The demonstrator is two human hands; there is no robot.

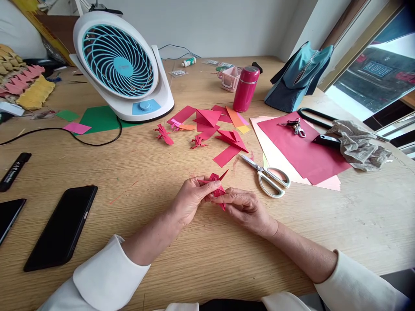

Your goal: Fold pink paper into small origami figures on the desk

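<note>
Between my two hands is a small red folded-paper figure point(218, 185) with thin points sticking out. My left hand point(191, 194) pinches its upper part, the thumb lying across the paper. The fingers of my right hand point(248, 209) close on its lower end, partly covering it. Beyond my hands lie finished-looking red folded figures point(198, 141) and another folded red piece point(164, 134). Several red paper pieces point(207, 119), some folded, spread behind them. White-handled scissors point(270, 177) rest to the right of my right hand, blades pointing away to the left.
A white fan point(162, 95) stands at the back left, its black cable point(106, 141) crossing the table. A pink flask point(246, 88) and a blue bag point(296, 80) are at the back right. Red sheets point(292, 151) with keys point(296, 126) lie right; a phone point(61, 226) lies left.
</note>
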